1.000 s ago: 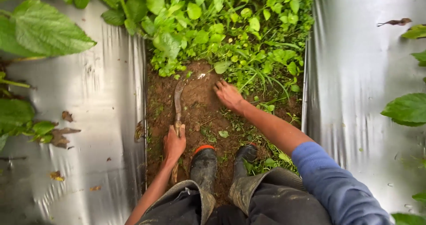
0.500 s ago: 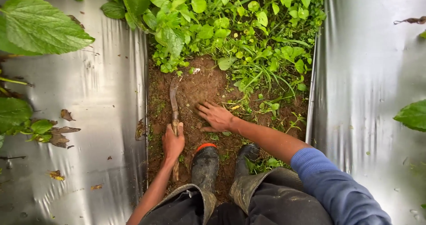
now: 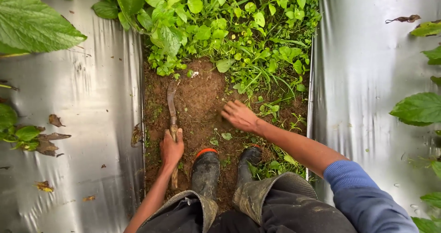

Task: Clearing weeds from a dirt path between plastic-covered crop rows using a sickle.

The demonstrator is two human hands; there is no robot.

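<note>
I squat over a strip of bare brown soil (image 3: pixel 197 100) between two silver plastic sheets. My left hand (image 3: pixel 171 148) grips the wooden handle of a curved sickle (image 3: pixel 172 105), its rusty blade lying flat on the soil and pointing away from me. My right hand (image 3: pixel 239 115) hovers low over the dirt with its fingers spread and a little blurred, holding nothing, next to a few small weeds (image 3: pixel 271 109). A dense patch of green weeds (image 3: pixel 229 31) begins just past the blade tip. My two muddy rubber boots (image 3: pixel 206 171) stand below the hands.
Shiny silver mulch sheets cover the beds at the left (image 3: pixel 92 123) and at the right (image 3: pixel 367 100). Large green leaves (image 3: pixel 32 26) overhang the left sheet, with dry brown leaves (image 3: pixel 48 141) on it. More leaves (image 3: pixel 420 106) reach in from the right.
My right hand has drawn back from the weed edge toward my boots, sweeping over the soil. The left hand and sickle have stayed almost still.
</note>
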